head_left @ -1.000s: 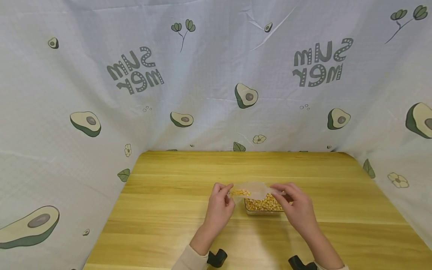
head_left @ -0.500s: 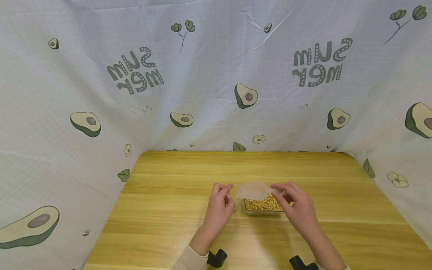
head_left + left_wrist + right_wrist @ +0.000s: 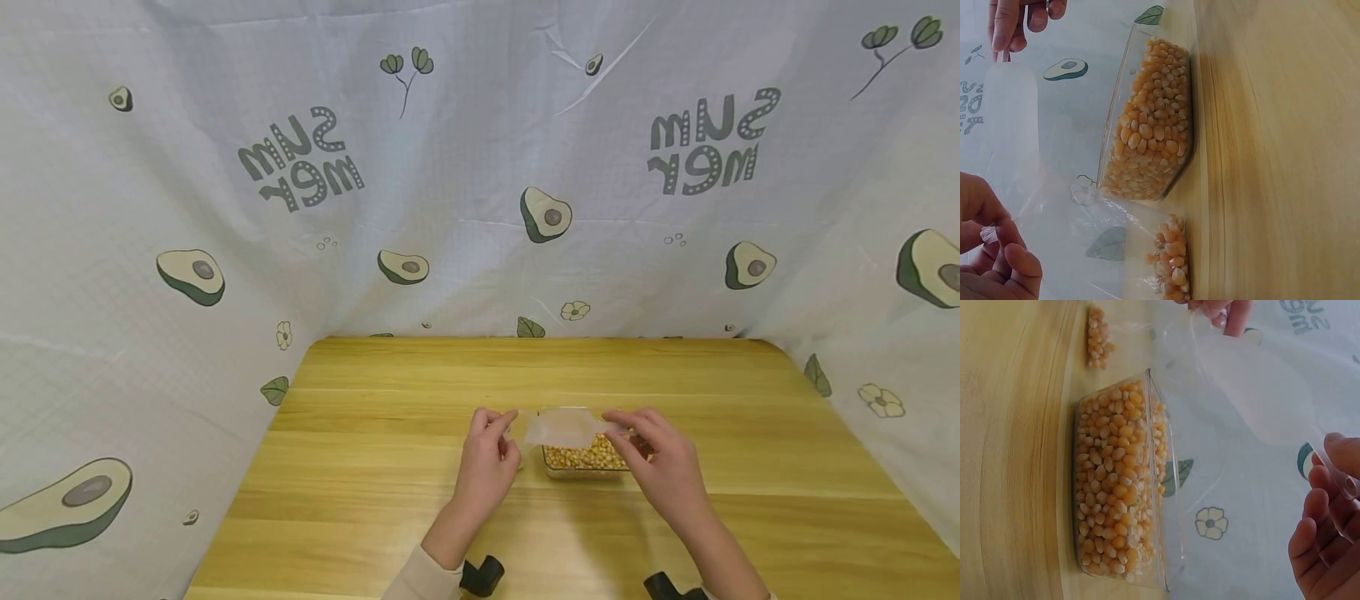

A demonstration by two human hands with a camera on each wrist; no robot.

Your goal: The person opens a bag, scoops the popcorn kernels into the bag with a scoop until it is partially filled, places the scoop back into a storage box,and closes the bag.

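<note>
The left hand (image 3: 483,467) pinches the upper edge of a clear plastic bag (image 3: 1104,225), whose corn kernels (image 3: 1172,259) sit low, just beside the glass container (image 3: 587,473). The right hand (image 3: 666,462) holds the white scoop (image 3: 1266,394) by its handle, above the container's rim, its tip at the bag's mouth. The tabletop (image 3: 360,467) gives wide room at both sides, and its back edge is well apart. On the cloth (image 3: 465,167), mirrored "SUMMER" is readable twice
</note>
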